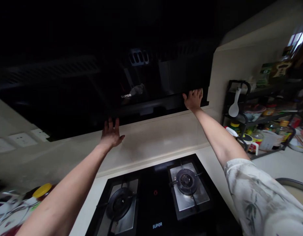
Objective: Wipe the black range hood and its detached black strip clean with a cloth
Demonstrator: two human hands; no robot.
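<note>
A black glossy range hood (156, 78) marked SUPOR fills the upper part of the view. My left hand (112, 132) reaches up to its lower edge, fingers stretched upward against the black surface and thumb out to the right. Farther right, my right hand (193, 99) lies with spread fingers on the long black strip (151, 109) along the hood's bottom; its fingertips rest on the dark panel. Below both hands sits a black gas stove (151, 183) with two round burners and metal plates.
At right stands a black rack (249, 95) with bottles, jars and a hanging white rice spoon (234, 106). A round pan rim (291, 182) shows at the right edge. White wall sockets (23, 139) are at left, above a yellow-lidded jar (42, 190) and cables.
</note>
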